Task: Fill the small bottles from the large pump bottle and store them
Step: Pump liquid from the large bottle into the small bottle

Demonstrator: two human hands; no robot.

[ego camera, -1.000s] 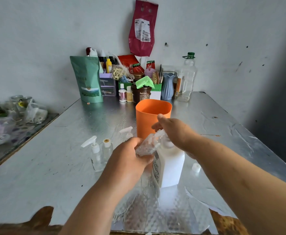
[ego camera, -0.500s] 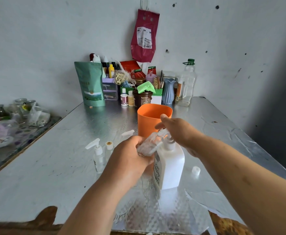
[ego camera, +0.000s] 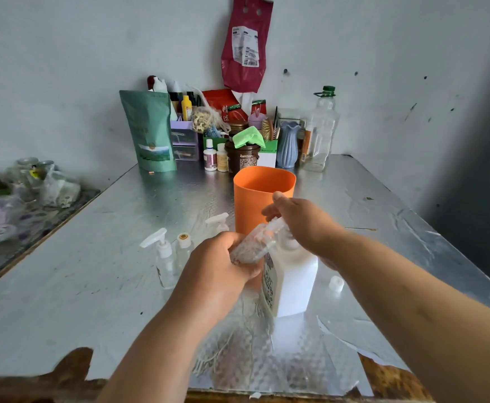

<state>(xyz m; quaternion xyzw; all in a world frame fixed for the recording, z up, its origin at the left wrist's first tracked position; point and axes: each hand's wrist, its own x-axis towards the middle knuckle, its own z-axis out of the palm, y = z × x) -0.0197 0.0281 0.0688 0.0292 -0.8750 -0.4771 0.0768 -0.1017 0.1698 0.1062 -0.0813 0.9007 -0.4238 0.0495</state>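
**A:** What has changed over the last half second?

**B:** Hardly anything. The left hand (ego camera: 220, 266) still has its fingers curled round the small clear bottle (ego camera: 255, 242). It is tilted as before, mouth up by the nozzle of the large pump bottle (ego camera: 291, 283). The right hand (ego camera: 302, 222) stays on the pump head, fingers bent down over it and thumb pointing at the orange cup (ego camera: 255, 199). The head has dipped slightly, so the clutter by the wall sits higher in view.

**A:** Is the right hand pressing?

**B:** I cannot tell, because the fingertips are hidden behind the hand itself.

**A:** Where does the big bottle stand?

**B:** It is upright at the middle of the table (ego camera: 92, 286), just in front of the cup. It is opaque white plastic with square shoulders and print down its left face.

**A:** And the small one?

**B:** It is transparent and blurred, with glinting highlights. Any liquid inside is too unclear to make out.

**A:** What are the surfaces like?

**B:** The table wears silver foil, dimpled and creased, torn at the near edge to show brown wood. The cup is smooth and matte with a rounded-square mouth.

**A:** What about the other bottles?

**B:** To the left, a clear bottle with a white pump top (ego camera: 163, 257) stands just beside an uncapped bottle (ego camera: 184, 245). A white cap (ego camera: 336, 283) lies to the right of the big bottle.
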